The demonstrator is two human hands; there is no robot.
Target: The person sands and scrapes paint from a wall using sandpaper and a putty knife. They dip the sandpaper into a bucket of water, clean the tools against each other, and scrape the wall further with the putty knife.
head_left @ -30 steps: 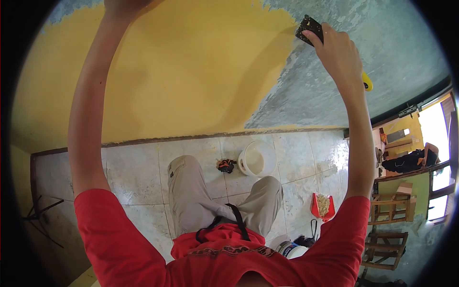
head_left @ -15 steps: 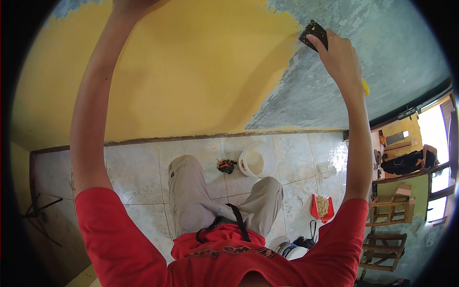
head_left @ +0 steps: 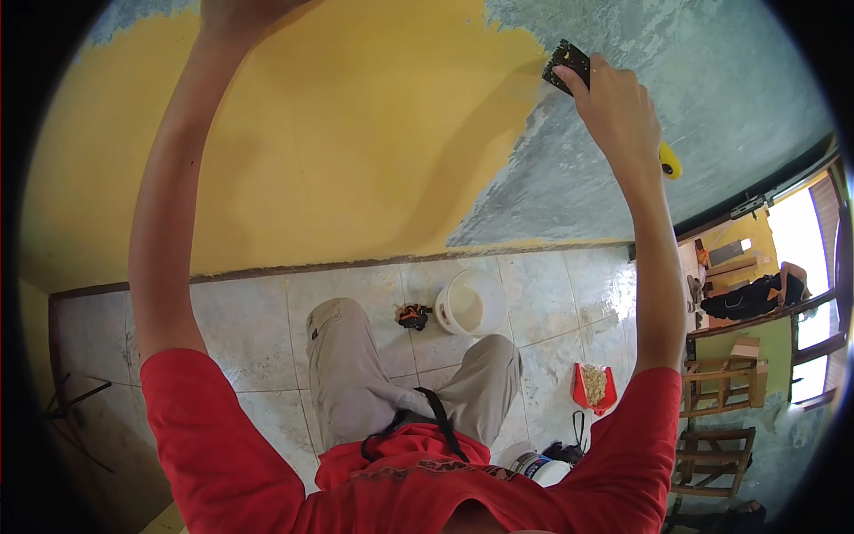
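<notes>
My right hand (head_left: 618, 102) is closed round a scraper with a dark, flake-covered blade (head_left: 567, 68) and a yellow handle end (head_left: 670, 161). The blade is at the ragged border between yellow paint (head_left: 338, 133) and bare grey wall (head_left: 712, 98). At the top left edge of the view, my left hand (head_left: 245, 11) is against or close to the yellow wall; its fingers are cut off by the frame.
A white bucket (head_left: 471, 303) stands on the tiled floor (head_left: 249, 329) beside a small dark and orange object (head_left: 413, 316). A red dustpan (head_left: 593, 389) holds pale scrapings. Wooden frames (head_left: 712, 461) and a person in dark clothes (head_left: 747, 297) are at the right.
The scraper first dipped slightly down and right, then moved left in my right hand. The view has shifted a little, with the floor things lower and further left.
</notes>
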